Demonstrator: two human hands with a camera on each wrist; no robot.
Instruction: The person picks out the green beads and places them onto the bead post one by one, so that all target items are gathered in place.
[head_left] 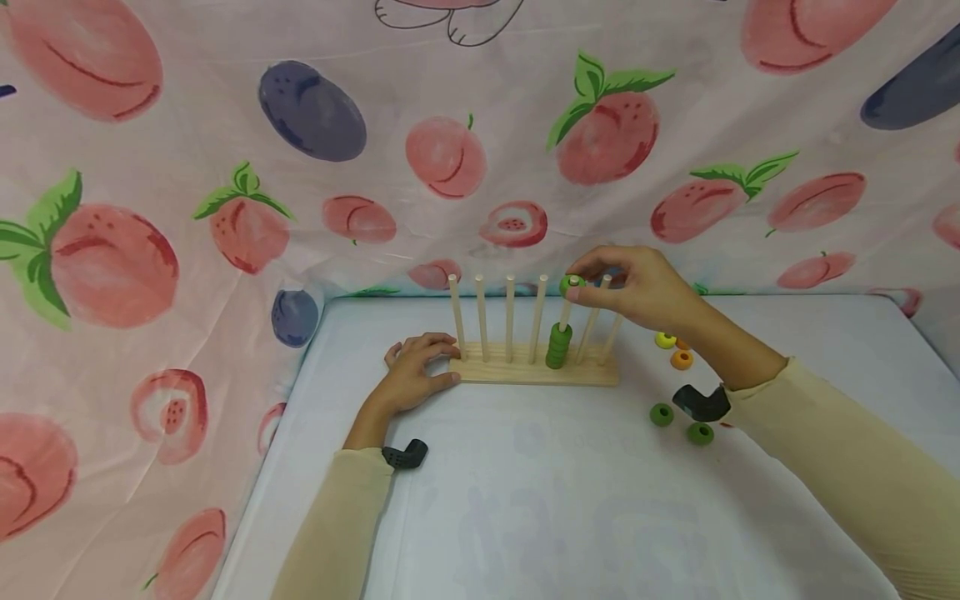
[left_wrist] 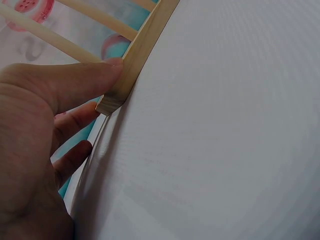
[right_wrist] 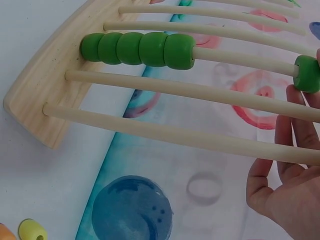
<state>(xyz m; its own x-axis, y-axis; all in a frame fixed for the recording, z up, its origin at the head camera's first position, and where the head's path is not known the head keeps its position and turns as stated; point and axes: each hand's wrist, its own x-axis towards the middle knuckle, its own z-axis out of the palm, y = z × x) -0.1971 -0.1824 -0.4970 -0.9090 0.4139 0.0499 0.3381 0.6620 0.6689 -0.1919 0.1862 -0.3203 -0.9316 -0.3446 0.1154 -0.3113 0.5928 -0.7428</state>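
A pale wooden peg stand [head_left: 517, 377] with several upright pegs stands near the back of the table. At its left end my left hand [head_left: 412, 373] grips the base, its thumb on the front edge and fingers round the end, as the left wrist view shows too. My right hand [head_left: 637, 283] pinches a green bead [head_left: 572, 286] at the top of one peg. The peg's tip shows through the bead. Lower on that same peg sits a stack of several green beads [right_wrist: 140, 50], down against the base. The other pegs carry no beads.
Two loose green beads [head_left: 701, 433] lie on the white table [head_left: 525, 500], right of the stand. Farther back are a yellow bead [head_left: 664, 340] and orange beads [head_left: 682, 359], partly behind the right forearm. A fruit-printed cloth [head_left: 450, 100] rises behind the table.
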